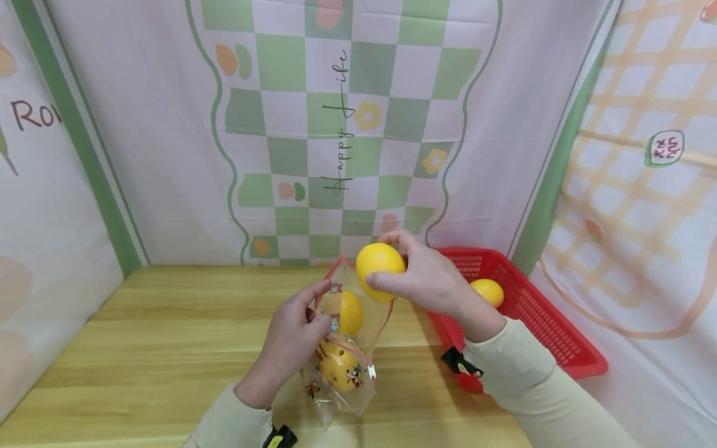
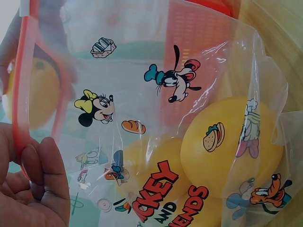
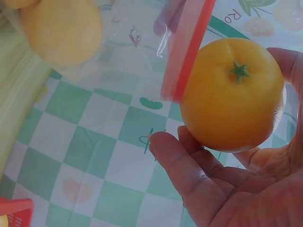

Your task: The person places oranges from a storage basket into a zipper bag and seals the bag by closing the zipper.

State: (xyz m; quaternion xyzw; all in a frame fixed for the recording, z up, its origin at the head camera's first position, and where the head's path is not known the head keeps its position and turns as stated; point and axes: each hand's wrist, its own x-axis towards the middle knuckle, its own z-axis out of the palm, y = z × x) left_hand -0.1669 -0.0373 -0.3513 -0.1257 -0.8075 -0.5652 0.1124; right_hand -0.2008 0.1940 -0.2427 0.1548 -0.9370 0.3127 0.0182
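Observation:
My left hand (image 1: 294, 336) pinches the red zip edge of a clear plastic bag (image 1: 355, 401) printed with cartoon figures. The bag's mouth gapes at the top, and a white slider (image 1: 371, 371) sits at one end of the zip. Inside lie yellow oranges, one higher up (image 1: 351, 313) and others lower down (image 1: 338, 367). With fingers and thumb around it, my right hand (image 1: 434, 280) holds another orange (image 1: 381, 264) at the bag's mouth. In the right wrist view this orange (image 3: 232, 101) shows a green star-shaped stem end, close beside the red zip strip (image 3: 187, 56).
A red plastic basket (image 1: 551, 330) with perforated walls stands on the wooden table (image 1: 168, 336) at the right, partly behind my right arm. One orange (image 1: 487, 291) shows in it. A green checked cloth (image 1: 280, 112) hangs behind the table; printed cloth also covers both sides.

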